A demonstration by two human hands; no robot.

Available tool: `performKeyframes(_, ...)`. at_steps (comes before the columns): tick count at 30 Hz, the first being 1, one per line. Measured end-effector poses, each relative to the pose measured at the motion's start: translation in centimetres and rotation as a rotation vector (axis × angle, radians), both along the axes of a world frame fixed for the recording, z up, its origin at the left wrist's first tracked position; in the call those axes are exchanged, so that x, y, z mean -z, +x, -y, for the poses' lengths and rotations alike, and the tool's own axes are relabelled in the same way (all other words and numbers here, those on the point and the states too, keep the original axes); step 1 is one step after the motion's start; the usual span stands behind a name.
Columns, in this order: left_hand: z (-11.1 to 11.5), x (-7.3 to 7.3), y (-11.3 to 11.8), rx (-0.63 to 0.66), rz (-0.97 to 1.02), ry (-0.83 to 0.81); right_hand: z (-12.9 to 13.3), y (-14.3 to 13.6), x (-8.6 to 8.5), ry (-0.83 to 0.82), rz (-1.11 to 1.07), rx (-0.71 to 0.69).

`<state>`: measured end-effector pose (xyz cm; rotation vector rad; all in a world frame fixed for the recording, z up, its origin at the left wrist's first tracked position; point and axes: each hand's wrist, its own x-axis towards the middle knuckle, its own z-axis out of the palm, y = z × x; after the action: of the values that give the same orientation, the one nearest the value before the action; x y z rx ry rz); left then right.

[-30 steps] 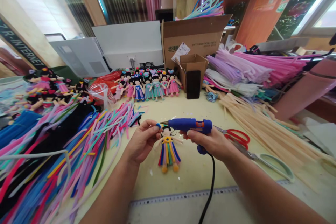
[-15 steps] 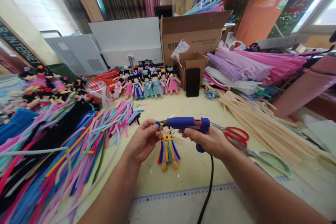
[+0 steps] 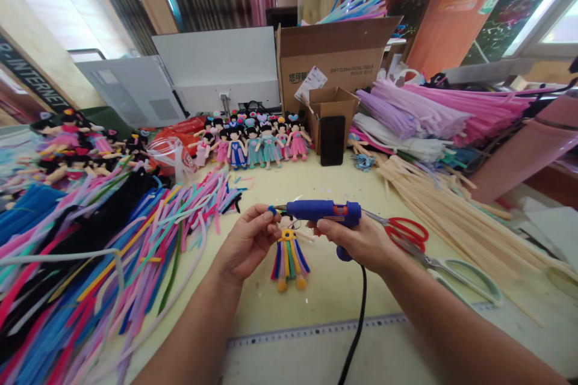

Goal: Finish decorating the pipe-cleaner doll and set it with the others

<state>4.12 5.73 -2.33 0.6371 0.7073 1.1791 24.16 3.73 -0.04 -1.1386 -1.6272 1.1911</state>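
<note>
Between thumb and fingertips, my left hand (image 3: 254, 239) pinches a small blue piece (image 3: 272, 210). The nozzle of a blue glue gun (image 3: 311, 210) points left and meets or nearly meets that piece. My right hand (image 3: 356, 239) is wrapped round the gun's handle, and a black cord (image 3: 359, 337) runs down from it. Beneath the gun, a doll (image 3: 290, 258) with a striped skirt and yellow feet lies on the table. Its upper part is partly hidden by the gun and my left hand.
Colourful fuzzy strips (image 3: 149, 240) cover the left side. Finished dolls (image 3: 257, 144) stand at the back beside a phone (image 3: 332, 141). Red scissors (image 3: 409, 233), pale green scissors (image 3: 469, 280) and beige strips (image 3: 442, 216) lie right. A ruler (image 3: 316, 331) crosses the front.
</note>
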Motion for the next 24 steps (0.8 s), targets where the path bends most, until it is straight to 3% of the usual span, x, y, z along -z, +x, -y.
performKeyframes(16,-0.15,-0.04,-0.16,-0.011,-0.021,0.031,-0.06,-0.14,-0.27,0.022,-0.048,-0.043)
performKeyframes(24,-0.02,-0.11,-0.37,0.049,0.0,0.066,-0.27,0.33,0.56,-0.007,-0.087,-0.027)
